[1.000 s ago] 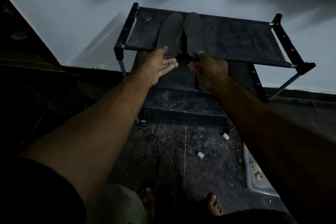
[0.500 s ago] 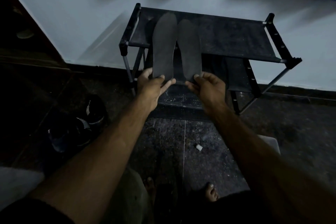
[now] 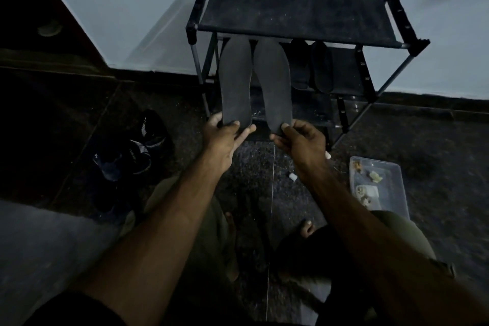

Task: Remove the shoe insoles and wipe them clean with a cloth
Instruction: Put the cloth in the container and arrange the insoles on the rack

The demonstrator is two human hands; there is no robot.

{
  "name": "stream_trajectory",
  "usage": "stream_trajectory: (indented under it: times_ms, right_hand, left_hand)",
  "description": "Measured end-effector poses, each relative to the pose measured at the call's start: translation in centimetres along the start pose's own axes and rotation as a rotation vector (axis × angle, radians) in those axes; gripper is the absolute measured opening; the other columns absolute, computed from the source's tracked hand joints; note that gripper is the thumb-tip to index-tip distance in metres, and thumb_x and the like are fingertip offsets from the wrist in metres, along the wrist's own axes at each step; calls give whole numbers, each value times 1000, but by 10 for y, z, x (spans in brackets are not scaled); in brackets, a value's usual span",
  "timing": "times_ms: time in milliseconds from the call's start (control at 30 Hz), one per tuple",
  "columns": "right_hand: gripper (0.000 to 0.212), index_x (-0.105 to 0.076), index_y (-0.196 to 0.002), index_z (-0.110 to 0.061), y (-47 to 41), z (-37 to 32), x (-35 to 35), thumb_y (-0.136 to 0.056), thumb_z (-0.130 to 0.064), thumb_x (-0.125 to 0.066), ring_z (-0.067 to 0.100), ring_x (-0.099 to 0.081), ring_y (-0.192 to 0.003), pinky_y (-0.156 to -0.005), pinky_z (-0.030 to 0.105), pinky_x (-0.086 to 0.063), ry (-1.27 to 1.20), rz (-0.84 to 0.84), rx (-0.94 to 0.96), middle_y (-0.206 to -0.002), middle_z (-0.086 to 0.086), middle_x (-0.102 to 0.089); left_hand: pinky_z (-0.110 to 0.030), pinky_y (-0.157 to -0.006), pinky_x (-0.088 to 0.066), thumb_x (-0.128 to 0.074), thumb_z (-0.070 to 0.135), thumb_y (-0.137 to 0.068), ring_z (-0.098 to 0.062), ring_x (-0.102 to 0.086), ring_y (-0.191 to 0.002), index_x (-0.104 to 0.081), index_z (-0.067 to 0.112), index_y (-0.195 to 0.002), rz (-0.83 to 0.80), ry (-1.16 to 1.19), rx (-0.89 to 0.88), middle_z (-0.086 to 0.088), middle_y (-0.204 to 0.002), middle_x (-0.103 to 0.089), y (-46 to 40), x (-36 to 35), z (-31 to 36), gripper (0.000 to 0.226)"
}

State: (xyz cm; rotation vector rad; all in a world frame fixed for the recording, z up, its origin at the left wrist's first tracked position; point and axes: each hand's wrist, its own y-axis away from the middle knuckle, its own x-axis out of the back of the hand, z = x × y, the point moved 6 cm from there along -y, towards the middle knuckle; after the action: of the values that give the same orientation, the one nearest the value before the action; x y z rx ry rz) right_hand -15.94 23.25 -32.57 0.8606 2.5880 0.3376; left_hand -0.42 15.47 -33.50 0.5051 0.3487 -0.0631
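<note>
Two dark insoles (image 3: 235,82) (image 3: 274,85) are hanging upright in front of the shoe rack (image 3: 296,10), the left hand (image 3: 225,135) pinching one heel, the right hand (image 3: 301,140) the other. Removal looks done; wiping is remaining, and no cloth is showing. Shoes (image 3: 132,151) are sitting on the dusty dark floor (image 3: 436,140) by a pale wall (image 3: 119,8).

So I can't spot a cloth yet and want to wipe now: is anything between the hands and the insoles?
Nothing visible is. The left hand already pinches the left insole at its heel, and the right hand pinches the right insole. No cloth is clearly visible.
</note>
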Motion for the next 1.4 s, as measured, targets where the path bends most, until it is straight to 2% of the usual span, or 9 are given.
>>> stream_trajectory:
  times_ms: [333,667,900,1000,1100,1167,1233,1333,1400]
  right_hand:
    - [3,-60,-96,-1,-6,23,-3,-94,-1,-57,20,-71,-63,-59,25,-58,-29,14,-35,-87,18,-68]
    - [4,-59,-94,-3,-82,31,-11,-95,-3,-55,19,-71,-64,-57,24,-58,-11,95,-63,-95,21,-66]
    - [18,-57,-112,2,-154,22,-27,-94,-3,-57,17,-71,-66,-58,22,-57,5,127,-58,-104,20,-66]
    - [17,-57,-110,2,-178,21,-34,-94,-3,-57,17,-70,-65,-59,23,-58,18,128,-27,-100,18,-66]
    - [15,-58,-108,3,-203,22,-40,-94,-3,-57,15,-70,-61,-57,22,-57,34,139,-13,-96,17,-67]
    - [4,-59,-97,0,-216,24,-44,-94,-3,-57,14,-69,-60,-59,24,-59,28,152,-19,-89,13,-67]
    - [7,-57,-88,-4,-228,30,-46,-95,-2,-57,14,-68,-57,-59,26,-59,16,165,-27,-85,12,-65]
    - [7,-58,-97,4,-237,44,-46,-94,-2,-58,18,-67,-64,-53,23,-57,14,188,-58,-86,14,-64]
    - [13,-58,-102,7,-241,54,-43,-94,-4,-59,22,-67,-70,-52,23,-57,-8,206,-72,-87,15,-64]
  left_hand:
    - [-20,-62,-56,-42,-4,-100,-23,-71,-79,-49,4,-129,30,-18,34,-17,-123,-59,-12,9,-10,31]
    - [-22,-61,-57,-42,-4,-99,-25,-70,-75,-48,5,-129,86,-47,72,-18,-128,-56,-95,-9,-15,31]
    - [-19,-55,-56,-43,-5,-98,-29,-68,-79,-48,6,-130,87,-53,79,-19,-130,-53,-164,-33,-3,34]
    - [-20,-56,-56,-43,-6,-98,-35,-67,-89,-49,5,-130,63,-67,65,-21,-132,-52,-189,-44,3,35]
    - [-21,-59,-58,-42,-6,-99,-30,-68,-81,-48,4,-130,24,-95,50,-20,-132,-53,-208,-55,7,33]
    - [-21,-61,-58,-41,-5,-99,-26,-67,-75,-47,4,-130,16,-114,49,-19,-130,-55,-218,-58,9,33]
    - [-20,-60,-58,-41,-4,-100,-25,-67,-73,-46,4,-131,14,-132,55,-19,-129,-54,-228,-58,10,33]
    - [-18,-54,-55,-44,2,-101,-25,-68,-73,-49,3,-125,11,-176,106,-20,-126,-59,-237,-54,5,24]
    - [-18,-55,-55,-46,10,-101,-23,-70,-72,-52,1,-121,3,-184,139,-20,-113,-66,-239,-51,2,22]
